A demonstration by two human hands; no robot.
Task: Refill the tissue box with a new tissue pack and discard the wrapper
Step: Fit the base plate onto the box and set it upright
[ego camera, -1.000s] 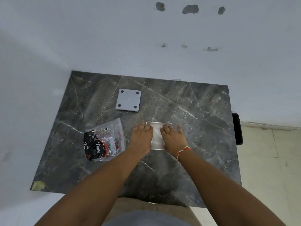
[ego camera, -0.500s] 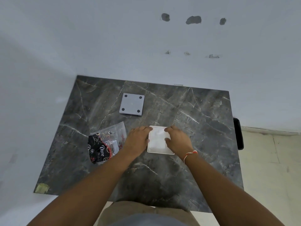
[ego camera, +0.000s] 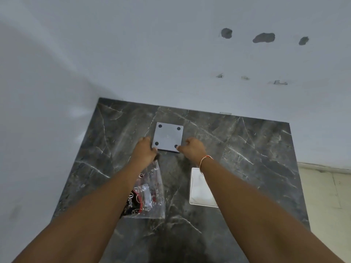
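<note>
Both hands, the left hand (ego camera: 144,149) and right hand (ego camera: 192,149), pinch the gray lid (ego camera: 168,137) at the middle of the frame, and it may slip, while the white tissue box (ego camera: 201,188) sits lower right.

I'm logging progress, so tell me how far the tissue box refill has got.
Done: white tissues fill the open tissue box, and the emptied wrapper lies beside it. In hand: the left hand and right hand grip the near corners of the grey base plate. Left: fitting the plate onto the box and discarding the wrapper from the table.
</note>
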